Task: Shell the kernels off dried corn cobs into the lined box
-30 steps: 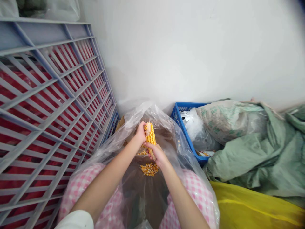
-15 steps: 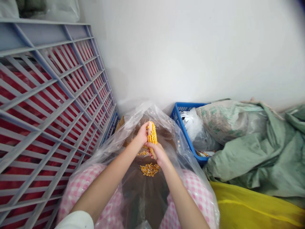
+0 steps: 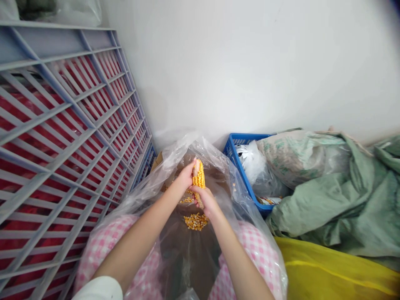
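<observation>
Both my hands grip one ear of corn (image 3: 199,174), tilted nearly upright over a clear plastic bag (image 3: 184,258). My left hand (image 3: 187,174) is closed round its upper part, where a pale strip of bare cob shows. Lower down, my right hand (image 3: 206,200) wraps the cob with the thumb across the yellow kernels. Beneath my hands, loose corn kernels (image 3: 196,222) lie in a pile on the plastic, and a smaller patch of them sits just behind. My fingers hide part of the ear.
A large grey slatted crate (image 3: 71,154) with red material behind it stands on the left. To the right are a blue basket (image 3: 229,150) holding plastic bags, a green cloth (image 3: 337,204) and a yellow sack (image 3: 331,271). A white wall (image 3: 250,66) rises behind.
Almost nothing differs. My hands and the ear of corn have shifted very slightly to the left, both hands still gripping it.
</observation>
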A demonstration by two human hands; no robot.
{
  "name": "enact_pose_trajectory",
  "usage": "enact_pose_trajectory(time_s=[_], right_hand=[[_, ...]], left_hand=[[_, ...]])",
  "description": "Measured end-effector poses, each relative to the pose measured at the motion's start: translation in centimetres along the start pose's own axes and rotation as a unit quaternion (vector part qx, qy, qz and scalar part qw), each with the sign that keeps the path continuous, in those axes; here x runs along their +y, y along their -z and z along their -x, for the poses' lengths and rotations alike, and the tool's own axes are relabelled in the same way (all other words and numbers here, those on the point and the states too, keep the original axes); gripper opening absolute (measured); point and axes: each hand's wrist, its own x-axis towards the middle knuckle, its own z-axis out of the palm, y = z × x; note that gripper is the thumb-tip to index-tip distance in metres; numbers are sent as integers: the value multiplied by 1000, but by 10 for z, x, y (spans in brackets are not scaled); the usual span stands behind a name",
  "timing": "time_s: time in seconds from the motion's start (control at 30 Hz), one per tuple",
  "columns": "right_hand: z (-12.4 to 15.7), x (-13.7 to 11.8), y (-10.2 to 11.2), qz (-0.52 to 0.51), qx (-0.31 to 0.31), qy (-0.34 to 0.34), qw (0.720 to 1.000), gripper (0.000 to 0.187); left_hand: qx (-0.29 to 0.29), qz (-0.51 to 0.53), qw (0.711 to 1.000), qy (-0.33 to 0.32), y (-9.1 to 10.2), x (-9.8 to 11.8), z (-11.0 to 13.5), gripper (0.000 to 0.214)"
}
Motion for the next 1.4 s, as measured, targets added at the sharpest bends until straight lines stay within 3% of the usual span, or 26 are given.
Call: enact_pose_trajectory(time_s=[0.23, 0.8, 1.27, 1.4], right_hand=[[-1, -1, 0, 12, 2, 32, 999, 26], [-7, 1, -1, -11, 2, 25, 1000, 26], [-1, -6, 4, -13, 8, 18, 1000, 25], [2, -7, 4, -9, 15, 31, 999, 27]], left_hand=[[-19, 32, 999, -18, -2, 4, 1, 24], [-35, -15, 999, 25, -3, 7, 3, 26], [-46, 4, 999, -12, -8, 3, 7, 15], [-58, 2, 998, -7, -10, 2, 5, 26]])
